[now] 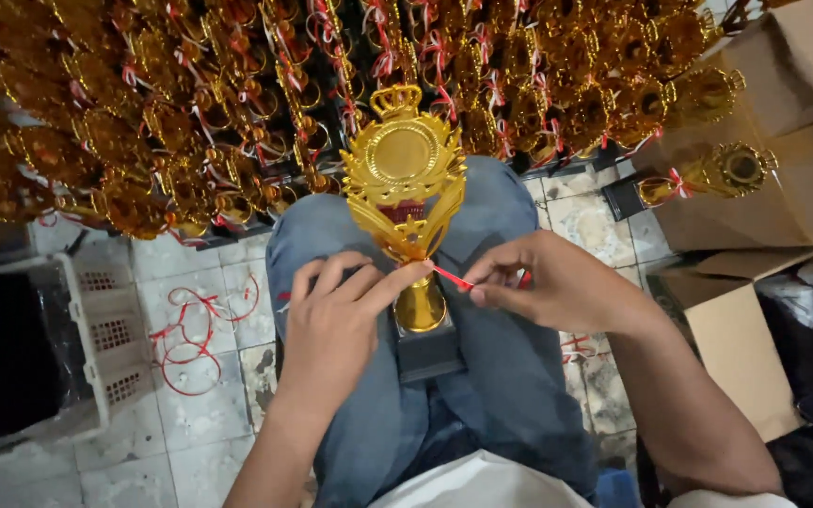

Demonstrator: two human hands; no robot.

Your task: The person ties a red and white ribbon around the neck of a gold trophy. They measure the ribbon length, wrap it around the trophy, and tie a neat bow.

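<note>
Trophy of gold-coloured plastic, stood upright on its dark square base on the lap of a seated person in blue jeans. The neck of the trophy, just above the flared stem, is pressed by the index finger of the left hand, whose other fingers are curled loosely beside it. A thin red ribbon is drawn out sideways from that neck and is pinched between thumb and forefinger of the right hand, which is closed on it. The trophy is judged light, stiff and rather brittle at its leafy wreath and crown; the stem and base are the safer places to be gripped. The ribbon is judged soft, limp and slippery, so it is best held close to the knot. Rows of finished trophies are seen beyond the knees, loose ribbon lengths on the tiled floor, a white basket on the left, and cardboard boxes on the right.
</note>
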